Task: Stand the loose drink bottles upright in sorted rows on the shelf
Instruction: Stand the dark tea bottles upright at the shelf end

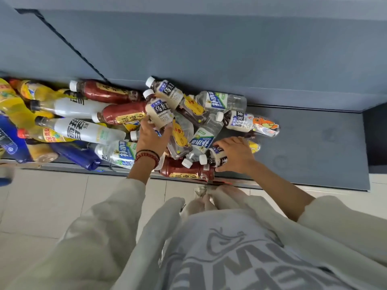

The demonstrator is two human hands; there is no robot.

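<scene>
Just under right hand (236,155), tea bottle (216,157)

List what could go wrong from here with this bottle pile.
1. The left hand grips a stacked tea bottle; lifting it may set neighbours rolling.
2. The red-brown bottle lies at the front edge of the shelf, beside the right hand holding the front tea bottle; a nudge could drop it.

bottle pile (129,122) crowds shelf (314,143) left, right end bare
</scene>
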